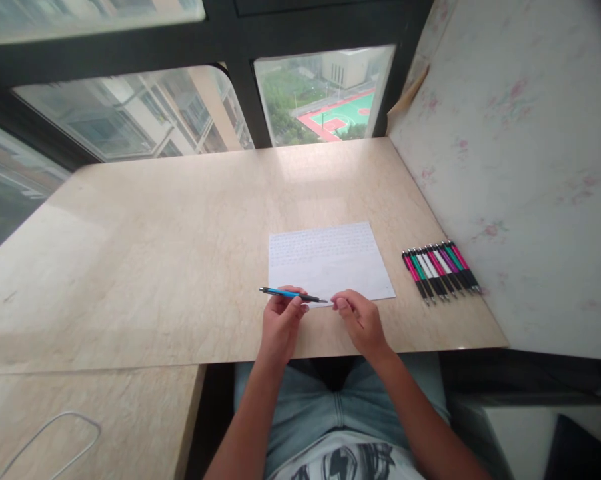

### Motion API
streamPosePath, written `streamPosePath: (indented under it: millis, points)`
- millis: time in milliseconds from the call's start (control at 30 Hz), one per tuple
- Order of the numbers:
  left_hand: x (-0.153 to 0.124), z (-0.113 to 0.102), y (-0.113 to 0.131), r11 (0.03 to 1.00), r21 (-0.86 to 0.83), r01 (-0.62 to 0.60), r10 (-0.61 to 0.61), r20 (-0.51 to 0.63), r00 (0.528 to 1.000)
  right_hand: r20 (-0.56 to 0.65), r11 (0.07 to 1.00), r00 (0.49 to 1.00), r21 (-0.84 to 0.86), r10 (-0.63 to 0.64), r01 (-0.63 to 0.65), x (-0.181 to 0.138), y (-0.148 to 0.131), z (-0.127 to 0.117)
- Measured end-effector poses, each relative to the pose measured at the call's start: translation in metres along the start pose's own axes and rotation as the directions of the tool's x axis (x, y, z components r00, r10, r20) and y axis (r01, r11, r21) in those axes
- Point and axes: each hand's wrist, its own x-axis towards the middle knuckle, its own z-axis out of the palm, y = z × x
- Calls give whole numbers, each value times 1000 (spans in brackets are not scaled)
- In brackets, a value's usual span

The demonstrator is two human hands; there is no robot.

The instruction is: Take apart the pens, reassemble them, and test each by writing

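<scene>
Blue pen point(280, 292): located at the near edge of the sheet of paper point(330, 270), toward its left corner, with the tip directed right. Left hand point(280, 323): positioned at the same edge of the sheet; its grip is closed on the pen, thumb and fingers on the barrel. Right hand point(364, 321): positioned nearer the sheet's right corner, just beside the pen tip. Its fingers curl toward the thumb; cannot tell whether this grip closes fully or has hold of anything. Sheet: lies flat on the table point(155, 267), with rows of handwriting across its far part. Row of pens point(438, 268): lies to the right of the sheet, in pink, green, white and purple. Window point(325, 100): stands beyond the sheet.
</scene>
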Motion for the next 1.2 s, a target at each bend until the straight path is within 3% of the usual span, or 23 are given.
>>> streamPosePath:
  millis: [67, 200, 333, 467, 700, 900, 1033, 1200]
  points:
    - [-2, 6, -8, 999, 48, -15, 14, 18, 1000, 39, 993, 999, 109, 33, -38, 5, -4, 5]
    - [-1, 6, -10, 987, 151, -54, 41, 89, 995, 45, 984, 991, 115, 130, -134, 15, -5, 10]
    - [4, 1, -4, 945, 312, -102, 56, 154, 986, 32, 980, 990, 138, 140, -143, 22, -2, 12]
    - [10, -1, -2, 904, 405, -133, 80, 145, 986, 39, 980, 990, 139, 137, -141, 22, 1, 14]
    - [8, 1, -11, 949, 315, -8, -15, 70, 997, 16, 997, 1000, 78, 24, -25, 16, 5, 9]
    - [8, 0, -14, 970, 241, -3, -5, 33, 999, -21, 987, 999, 151, -49, 51, 16, 2, 11]
    - [9, -1, -15, 966, 257, -2, -9, 41, 999, -17, 985, 1000, 174, -21, 24, 15, 1, 13]
    - [7, -2, -16, 951, 310, -5, -17, 70, 997, 6, 997, 999, 67, 45, -46, 15, 4, 13]
